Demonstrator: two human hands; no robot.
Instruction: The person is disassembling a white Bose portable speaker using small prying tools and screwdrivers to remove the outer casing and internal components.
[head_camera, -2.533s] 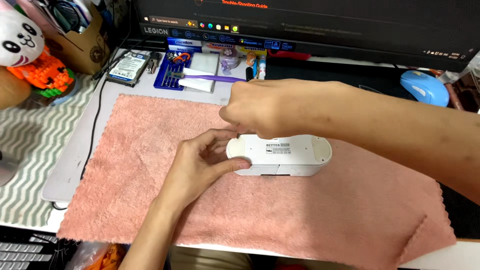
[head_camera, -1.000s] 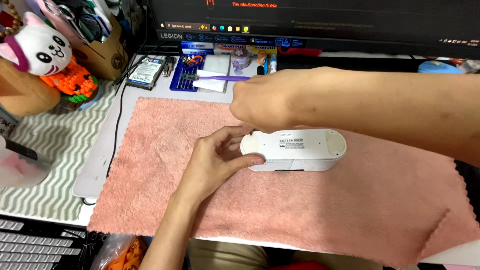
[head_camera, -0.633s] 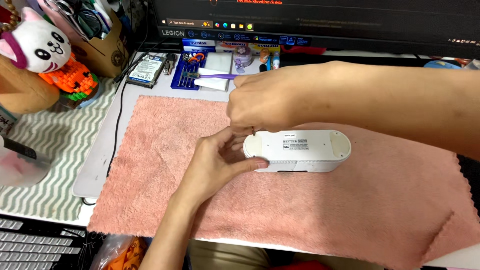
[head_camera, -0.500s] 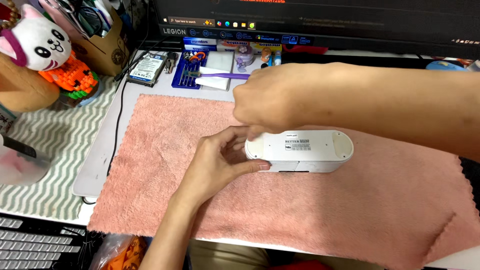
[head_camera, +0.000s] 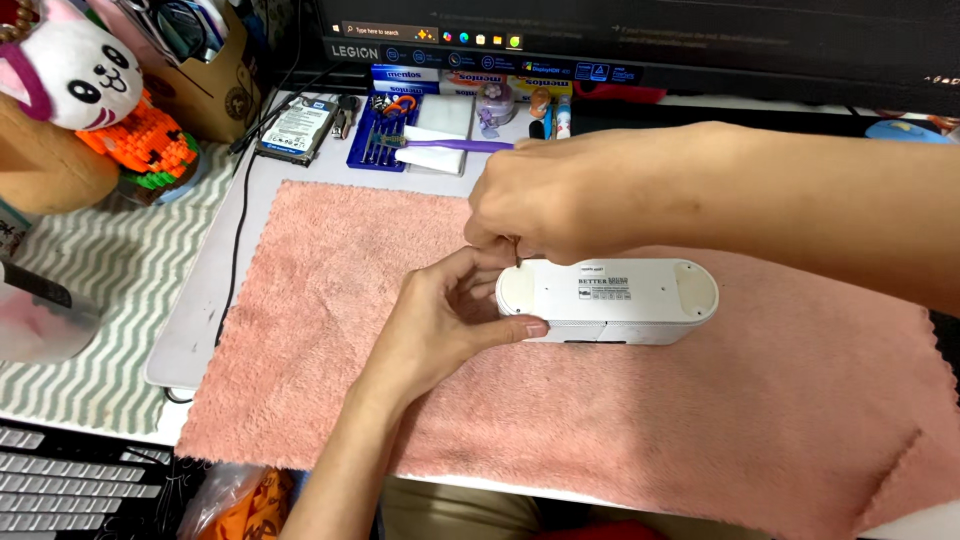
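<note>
Device: the white oblong plastic casing (head_camera: 610, 300) lies underside up at centre frame on the pink fluffy towel (head_camera: 330, 300).
Left hand (head_camera: 445, 320): your fingers are wrapped around the casing's left end.
Right hand (head_camera: 555, 205): your fingertips are pinched together on a thin metal tool (head_camera: 517, 252) at the top-left corner.
Risk: the tip may skid and scratch plastic; 1 loosened small part could vanish in the pile.

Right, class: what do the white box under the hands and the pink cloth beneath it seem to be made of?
White box: looks like hard plastic with a smooth, slightly matt finish; its rounded moulded ends and even surface suggest this.
Pink cloth: seems a soft fleecy fabric, probably microfibre or terry; its fuzzy nap and ragged edge show.
Left hand steadies the box's end; right hand works above it.
</note>
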